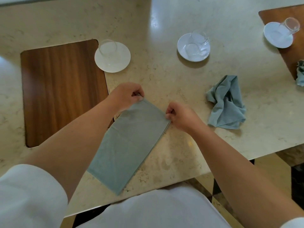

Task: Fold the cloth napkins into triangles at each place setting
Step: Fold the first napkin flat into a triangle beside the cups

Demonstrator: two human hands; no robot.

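A pale blue-green cloth napkin [130,145] lies flat on the marble table, folded into a long rectangle that runs from the table's near edge up toward the middle. My left hand [126,96] pinches its far left corner. My right hand [181,116] pinches its far right corner. A second napkin [227,104] of the same colour lies crumpled to the right of my right hand. Part of a third crumpled napkin [300,73] shows at the right edge.
A wooden placemat [62,89] lies to the left of the napkin. Three white saucers [112,57] [193,46] [278,34] each carry a glass cup. Another wooden placemat [286,17] sits at the far right. The table's near edge [181,180] runs close to my body.
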